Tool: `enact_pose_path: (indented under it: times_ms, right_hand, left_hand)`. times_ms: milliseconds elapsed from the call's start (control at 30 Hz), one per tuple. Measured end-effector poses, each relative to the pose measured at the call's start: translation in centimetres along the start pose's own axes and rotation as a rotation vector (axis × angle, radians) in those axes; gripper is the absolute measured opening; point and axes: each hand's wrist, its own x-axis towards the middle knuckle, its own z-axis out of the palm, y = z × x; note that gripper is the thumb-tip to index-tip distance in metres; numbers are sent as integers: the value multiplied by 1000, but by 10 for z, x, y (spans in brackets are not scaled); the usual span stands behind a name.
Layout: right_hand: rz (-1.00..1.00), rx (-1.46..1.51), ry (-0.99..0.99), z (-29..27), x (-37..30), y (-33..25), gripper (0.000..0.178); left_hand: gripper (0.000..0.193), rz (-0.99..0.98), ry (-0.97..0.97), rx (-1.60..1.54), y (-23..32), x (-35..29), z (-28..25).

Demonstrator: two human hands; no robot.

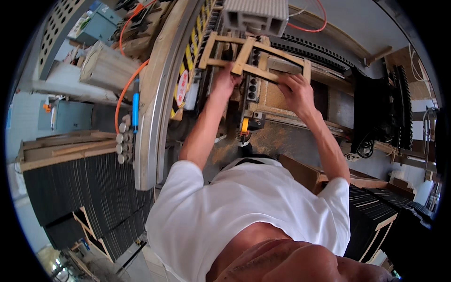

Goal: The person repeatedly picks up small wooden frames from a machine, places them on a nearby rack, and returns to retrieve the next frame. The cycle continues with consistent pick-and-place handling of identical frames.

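Observation:
A light wooden frame (263,74) with a crosspiece lies over the bed of a machine, in front of my body. My left hand (225,83) is closed at its near rail, close to the crosspiece; the fingertips are partly hidden there. Farther right, my right hand (298,94) grips the same rail with bent fingers near the frame's right end. Beneath the frame runs a dark metal bar with round holes (252,89). A yellow-orange knob (244,125) sits at the bar's near end. Beside it is a board with a pale wooden border (277,99).
A grey ribbed machine block (256,14) stands just beyond the frame. To the left run a yellow-black striped edge (192,51) and a long metal beam (157,103). Black bellows (376,103) stand at right. Stacks of black panels flank me, left (89,183) and right (371,211).

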Motion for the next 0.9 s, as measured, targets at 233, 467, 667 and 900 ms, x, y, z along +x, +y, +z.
enact_pose_path:
  times_ms: [233,467,667,900]
  right_hand:
    - [-161,-88,-69,131,63,20,20]
    - [-277,-338,-209,172,104,11,29]
    - [-349,-521,-224,181,156,47,25]
    - [-283,-713,-336,198,211,64,23]
  left_hand:
    - [20,-62,187,164,-6,-257,-35]
    - [21,-24,346,197,-7,-364,-71]
    - [19,52,505,76,-9,-387,-97]
    - [21,99,669,10,-23,-387,-120]
